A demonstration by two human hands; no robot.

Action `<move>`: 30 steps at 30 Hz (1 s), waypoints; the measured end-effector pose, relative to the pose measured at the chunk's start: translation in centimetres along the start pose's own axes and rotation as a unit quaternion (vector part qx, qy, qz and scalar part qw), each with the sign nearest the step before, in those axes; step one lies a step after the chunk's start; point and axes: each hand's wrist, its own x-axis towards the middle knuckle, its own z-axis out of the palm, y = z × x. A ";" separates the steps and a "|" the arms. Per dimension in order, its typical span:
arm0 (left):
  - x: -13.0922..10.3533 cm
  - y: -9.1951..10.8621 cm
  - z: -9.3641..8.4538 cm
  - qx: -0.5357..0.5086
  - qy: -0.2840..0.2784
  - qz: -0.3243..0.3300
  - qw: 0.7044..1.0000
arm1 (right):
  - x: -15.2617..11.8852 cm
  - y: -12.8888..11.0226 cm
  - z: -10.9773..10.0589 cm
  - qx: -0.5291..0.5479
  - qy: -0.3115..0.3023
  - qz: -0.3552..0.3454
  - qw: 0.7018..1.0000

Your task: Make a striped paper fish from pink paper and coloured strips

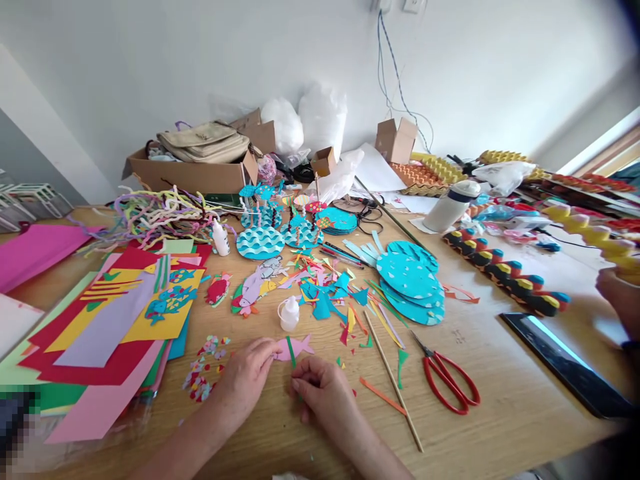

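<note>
A small pink paper fish [298, 348] lies on the wooden table in front of me, its tail pointing right. My left hand [250, 367] has its fingertips closed on the fish's head end. Across the fish's body runs a narrow green paper strip [291, 352]; its lower end is pinched between the thumb and fingers of my right hand [323, 390]. Just behind the fish stands a small clear glue bottle [289, 313]. Tiny paper dots [205, 367] are scattered left of my left hand. A thin wooden stick [393, 377] and red-handled scissors [447, 377] lie to the right.
Coloured paper sheets [107, 320] are stacked at left. Paper scraps [325, 293] and blue paper discs [407, 280] spread behind my hands. Wave-patterned fish models [260, 241] and pipe cleaners [165, 217] stand farther back. A black tablet [565, 363] lies right, near another person's hand [620, 297].
</note>
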 end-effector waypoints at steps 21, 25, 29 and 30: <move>-1.0 -4.4 1.7 0.290 0.045 0.242 0.925 | -3.5 -6.9 -10.5 -0.390 0.143 -0.114 0.902; -1.3 -5.1 2.0 0.316 0.096 0.276 0.903 | -1.6 -6.4 -14.3 -0.447 0.221 -0.103 0.861; -1.6 -5.6 2.1 0.338 0.108 0.302 0.885 | 0.7 -4.2 -16.9 -0.492 0.247 -0.055 0.833; -1.7 -5.7 2.1 0.334 0.104 0.299 0.888 | 1.0 -3.8 -17.3 -0.496 0.254 -0.051 0.829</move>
